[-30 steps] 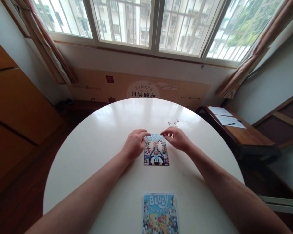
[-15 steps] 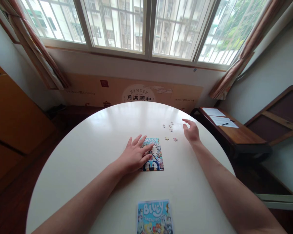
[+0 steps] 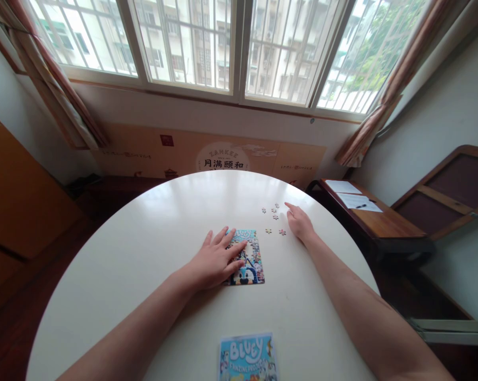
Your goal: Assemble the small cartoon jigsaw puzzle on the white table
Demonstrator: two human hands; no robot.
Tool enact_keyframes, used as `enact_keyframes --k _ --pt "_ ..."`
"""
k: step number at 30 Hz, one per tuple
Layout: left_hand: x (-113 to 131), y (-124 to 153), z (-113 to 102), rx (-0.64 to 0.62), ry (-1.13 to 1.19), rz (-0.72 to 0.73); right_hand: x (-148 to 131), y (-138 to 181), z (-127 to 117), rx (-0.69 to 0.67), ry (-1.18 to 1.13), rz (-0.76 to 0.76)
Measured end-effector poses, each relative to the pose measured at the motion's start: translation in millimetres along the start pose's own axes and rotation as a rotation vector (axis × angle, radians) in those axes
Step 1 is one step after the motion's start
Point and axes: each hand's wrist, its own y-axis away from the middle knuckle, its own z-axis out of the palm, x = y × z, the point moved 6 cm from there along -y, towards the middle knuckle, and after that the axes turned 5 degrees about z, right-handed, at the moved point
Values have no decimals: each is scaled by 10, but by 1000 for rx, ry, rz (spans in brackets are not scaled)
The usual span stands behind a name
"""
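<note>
My left hand [image 3: 218, 260] lies with fingers spread across the left side of a small Bluey jigsaw puzzle [image 3: 256, 259]. A pale gap shows among the puzzle's joined pieces, and its left part is hidden under the hand. To the right, my right hand [image 3: 301, 222] rests low over the table, index finger stretched out, the others partly curled, and I see nothing in it. Just left of its fingertip lie several loose puzzle pieces [image 3: 274, 210]. A yellowish piece [image 3: 268, 230] and a pinkish piece [image 3: 282, 232] sit nearer to me.
A blue Bluey picture card [image 3: 246, 352] lies on the round white table [image 3: 135, 227] close to me. Beyond the table's right edge, a wooden bench [image 3: 393, 225] holds papers [image 3: 358, 202] and a pen. A barred window [image 3: 183, 47] spans the far wall.
My right hand has moved left, closer to the loose pieces, with its index finger extended. My left hand stays on the puzzle. The whole view has shifted slightly.
</note>
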Motion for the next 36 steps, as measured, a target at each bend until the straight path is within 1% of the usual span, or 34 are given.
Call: enact_keyframes --k 5,7,9,14,18,22,27,33,36 --pt "10 6 17 -20 -2 12 18 17 18 -20 65 45" --pt "-8 8 9 -7 -7 -4 -2 18 25 -39 90 27" --pt "-56 11 -16 35 -7 -46 -31 15 39 -60 110 -10" --pt "-205 49 -179 241 25 -168 -89 11 45 -51 63 -124" --pt "-222 101 -336 421 30 -184 -124 28 78 -80 140 -186" --pt "-218 148 -416 532 23 -200 -159 54 112 -102 201 -190" --pt "-216 166 -458 571 24 -224 -146 71 91 -85 217 -156" --pt "-206 173 -472 592 38 -231 -35 26 -57 41 131 -123" --pt "-212 180 -477 601 38 -238 15 -7 -88 49 107 -108"
